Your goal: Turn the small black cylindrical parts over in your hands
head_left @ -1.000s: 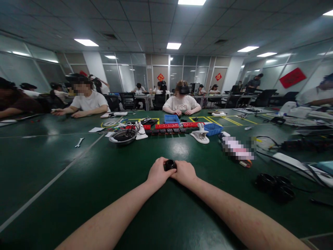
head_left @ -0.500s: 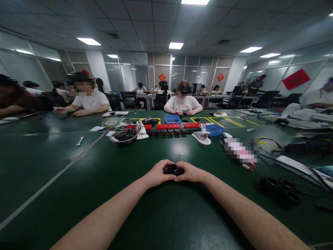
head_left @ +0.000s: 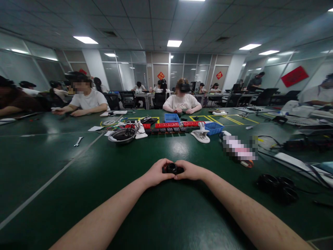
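Note:
A small black ring-shaped part with a round opening on top sits between my hands on the green table. My left hand curves round its left side, thumb in front and fingers behind. From the other side my right hand curls in the same way, and the two thumb tips nearly meet in front of the part. Its lower portion is partly hidden by my fingers. Several similar black ring parts lie grouped on the table to the right.
Further back are a metal bowl, a white clamp-like stand, red strips and blue trays. At left lies a wrench. Cables and a white power strip lie at right. A co-worker sits opposite.
The view has shifted slightly, so everything sits a little further left in the picture. Both hands keep their hold round the black part, with no clear movement of it.

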Demonstrator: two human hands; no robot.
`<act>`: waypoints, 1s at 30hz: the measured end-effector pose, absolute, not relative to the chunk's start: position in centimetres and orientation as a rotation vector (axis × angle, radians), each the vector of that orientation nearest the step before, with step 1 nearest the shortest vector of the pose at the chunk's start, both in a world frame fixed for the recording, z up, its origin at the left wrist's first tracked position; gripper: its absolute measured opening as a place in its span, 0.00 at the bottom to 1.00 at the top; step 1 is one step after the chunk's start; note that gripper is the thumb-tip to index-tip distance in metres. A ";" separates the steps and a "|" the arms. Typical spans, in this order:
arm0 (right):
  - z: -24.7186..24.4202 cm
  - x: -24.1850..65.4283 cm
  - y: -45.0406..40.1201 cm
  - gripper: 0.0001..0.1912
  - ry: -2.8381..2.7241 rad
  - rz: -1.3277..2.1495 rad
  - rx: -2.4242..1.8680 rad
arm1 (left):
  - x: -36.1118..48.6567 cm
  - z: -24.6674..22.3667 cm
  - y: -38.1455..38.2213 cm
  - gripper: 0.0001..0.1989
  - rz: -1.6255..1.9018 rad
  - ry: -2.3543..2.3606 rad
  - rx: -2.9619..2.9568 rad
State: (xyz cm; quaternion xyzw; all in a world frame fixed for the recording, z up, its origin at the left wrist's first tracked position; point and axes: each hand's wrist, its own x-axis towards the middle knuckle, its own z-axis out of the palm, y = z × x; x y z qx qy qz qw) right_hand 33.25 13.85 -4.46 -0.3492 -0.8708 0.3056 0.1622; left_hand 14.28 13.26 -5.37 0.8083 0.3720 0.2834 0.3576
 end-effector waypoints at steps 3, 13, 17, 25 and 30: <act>-4.5 33.2 13.8 0.13 -2.464 0.899 -0.992 | 14.3 -5.4 13.3 0.20 0.735 0.962 2.088; -5.2 33.2 14.0 0.15 -2.335 1.070 -1.109 | 14.6 -5.2 13.0 0.20 0.761 1.036 2.073; -5.4 32.4 13.7 0.18 -2.371 0.736 -1.338 | 15.4 -5.3 12.4 0.18 0.859 1.196 2.044; -5.7 30.2 12.1 0.19 -2.363 -0.021 -1.648 | 16.0 -5.9 11.9 0.16 0.978 1.332 2.026; -5.3 31.6 13.2 0.24 -2.448 0.391 -1.336 | 15.0 -5.1 12.3 0.16 0.894 1.167 2.096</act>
